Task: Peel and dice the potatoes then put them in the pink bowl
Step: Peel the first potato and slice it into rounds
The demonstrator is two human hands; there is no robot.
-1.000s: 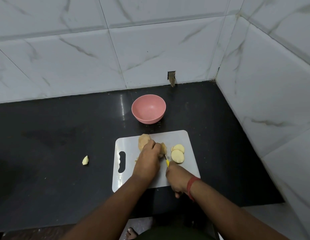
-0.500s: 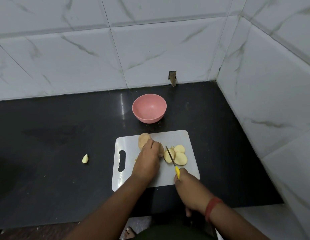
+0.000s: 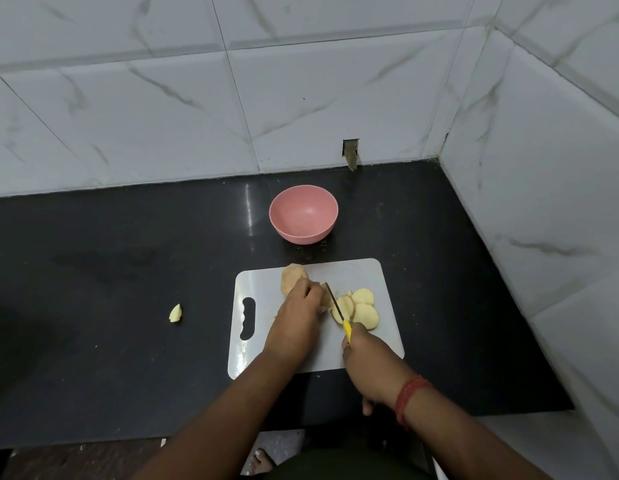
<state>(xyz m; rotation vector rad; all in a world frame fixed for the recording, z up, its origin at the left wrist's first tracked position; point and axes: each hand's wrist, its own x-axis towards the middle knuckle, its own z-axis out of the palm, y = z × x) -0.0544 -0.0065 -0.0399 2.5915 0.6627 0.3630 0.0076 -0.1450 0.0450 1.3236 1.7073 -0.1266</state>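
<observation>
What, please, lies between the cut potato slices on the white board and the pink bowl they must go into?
Nothing visible: from the round pale potato slices, bare white plastic cutting board and then black countertop lead to the pink bowl, which looks empty.

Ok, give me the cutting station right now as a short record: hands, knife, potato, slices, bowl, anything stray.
left hand: holds the potato down on the cutting board
right hand: grips the yellow handle of the knife
knife: blade between the potato and the slices
slices: round, overlapping, on the board right of the blade
pink bowl: behind the board, nothing in it
stray piece: on the black counter, left of the board
dicing: not begun, slices only
</observation>
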